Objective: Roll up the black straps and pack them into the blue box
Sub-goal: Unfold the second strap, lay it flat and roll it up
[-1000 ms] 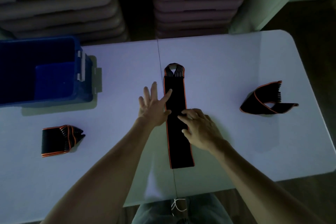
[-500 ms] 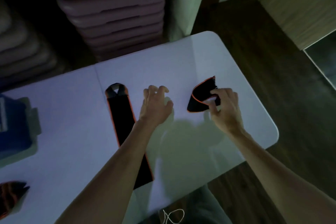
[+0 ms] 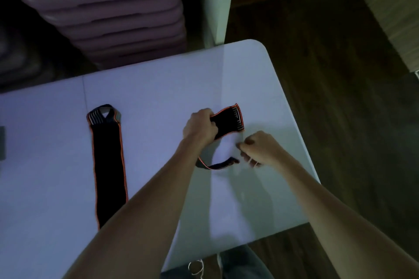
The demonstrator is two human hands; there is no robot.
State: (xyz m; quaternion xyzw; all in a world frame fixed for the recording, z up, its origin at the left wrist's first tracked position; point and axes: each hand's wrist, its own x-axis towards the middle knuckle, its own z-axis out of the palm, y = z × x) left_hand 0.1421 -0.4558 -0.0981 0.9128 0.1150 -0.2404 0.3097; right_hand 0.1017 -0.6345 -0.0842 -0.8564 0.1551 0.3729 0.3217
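Note:
A black strap with orange edging [image 3: 229, 121] is held up over the right part of the white table [image 3: 158, 88]. My left hand [image 3: 199, 125] grips it near its striped end. The strap loops down under my left wrist, and its other end [image 3: 223, 164] reaches my right hand [image 3: 260, 148], whose fingers are curled at that end; contact is unclear. A second black strap [image 3: 108, 165] lies flat and stretched out on the table to the left, its looped striped end pointing away from me. The blue box is almost out of view.
Stacked pinkish bins [image 3: 108, 7] stand behind the table. The table's right edge and rounded far corner [image 3: 260, 45] are close to my hands, with dark wooden floor [image 3: 340, 75] beyond. A sliver of something dark [image 3: 1, 142] shows at the far left edge.
My view swung right, away from the blue box. My left hand left the flat strap and took hold of the right-hand strap; both hands have lifted and opened it out.

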